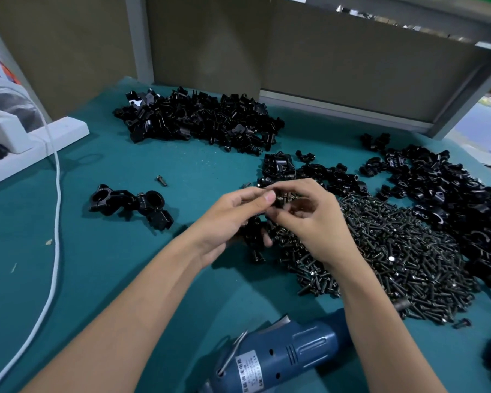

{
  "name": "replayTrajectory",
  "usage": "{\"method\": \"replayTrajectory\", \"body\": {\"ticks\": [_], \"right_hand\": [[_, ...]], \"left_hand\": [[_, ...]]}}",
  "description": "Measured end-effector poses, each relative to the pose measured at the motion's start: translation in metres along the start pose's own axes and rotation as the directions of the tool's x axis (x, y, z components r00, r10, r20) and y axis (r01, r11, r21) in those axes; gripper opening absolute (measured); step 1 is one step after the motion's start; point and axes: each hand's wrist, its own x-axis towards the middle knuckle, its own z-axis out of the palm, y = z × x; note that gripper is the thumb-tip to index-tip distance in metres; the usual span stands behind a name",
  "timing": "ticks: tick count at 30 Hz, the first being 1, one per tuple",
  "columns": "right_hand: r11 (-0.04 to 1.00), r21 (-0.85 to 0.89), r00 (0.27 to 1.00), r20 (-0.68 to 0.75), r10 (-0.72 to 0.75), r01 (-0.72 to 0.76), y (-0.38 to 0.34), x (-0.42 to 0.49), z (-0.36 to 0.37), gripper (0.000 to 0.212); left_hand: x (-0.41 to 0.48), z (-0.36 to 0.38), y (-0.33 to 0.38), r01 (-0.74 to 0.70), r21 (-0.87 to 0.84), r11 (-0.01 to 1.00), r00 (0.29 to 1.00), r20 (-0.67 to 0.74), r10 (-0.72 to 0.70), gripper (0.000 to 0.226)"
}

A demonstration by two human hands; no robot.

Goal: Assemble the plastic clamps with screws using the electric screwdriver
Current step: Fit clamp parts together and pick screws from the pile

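The blue electric screwdriver (281, 355) lay idle on the green table (125, 265) at the near edge, close beneath the person's right forearm. Its body ran from lower left up toward the right, and the forward end was hidden under that arm. No hand touched it.

Beyond it, both hands met over the near edge of the heap of screws (394, 251). The left hand (233, 219) was curled round a black plastic clamp (253, 231), most of it covered by the palm. The right hand (309, 219) pinched what appeared to be a screw (281, 198) at its fingertips, touching the upper part of the clamp. Whether the screw had already entered its hole could not be told.

The screwdriver lay toward the body from that grip, nearer the right hand, which would probably have to let go of the screw and reach back and down for it. The clamp looked glossy, black and blocky, and the screw dark and short. Two assembled clamps (131, 205) lay well apart to the left.
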Motion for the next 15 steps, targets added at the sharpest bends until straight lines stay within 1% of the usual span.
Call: {"method": "replayTrajectory", "body": {"ticks": [2,3,6,8,10,12,15], "right_hand": [[0.998,0.07,0.999,-0.038,-0.006,0.009,-0.001,0.001,-0.001,0.03],[0.996,0.091,0.999,-0.048,-0.002,0.006,-0.001,0.001,-0.001,0.03],[0.994,0.112,0.995,-0.101,0.008,0.004,0.0,0.0,-0.002,0.028],[0.995,0.098,0.992,-0.128,0.014,-0.002,0.0,-0.001,-0.003,0.023],[0.998,0.058,0.992,-0.124,0.024,-0.017,0.001,-0.001,-0.003,0.017],[0.999,0.019,0.993,-0.108,0.043,-0.041,0.001,-0.001,-0.002,0.017],[0.998,-0.032,0.995,-0.089,0.043,-0.046,0.002,-0.001,0.0,0.019]], "left_hand": [[0.003,0.001,0.0,0.025,-0.116,0.993,0.996,-0.078,-0.034,0.048],[0.004,0.001,0.001,0.032,-0.167,0.985,0.992,-0.116,-0.052,0.052],[0.005,-0.004,0.001,0.011,-0.327,0.945,0.981,-0.18,-0.073,0.05],[0.004,-0.008,0.004,-0.052,-0.407,0.912,0.979,-0.203,-0.034,0.046],[0.003,-0.01,0.007,-0.133,-0.444,0.886,0.974,-0.223,0.034,0.048],[0.002,-0.01,0.011,-0.201,-0.464,0.862,0.969,-0.222,0.107,0.05],[-0.001,-0.011,0.015,-0.251,-0.432,0.866,0.964,-0.195,0.182,0.046]]}}
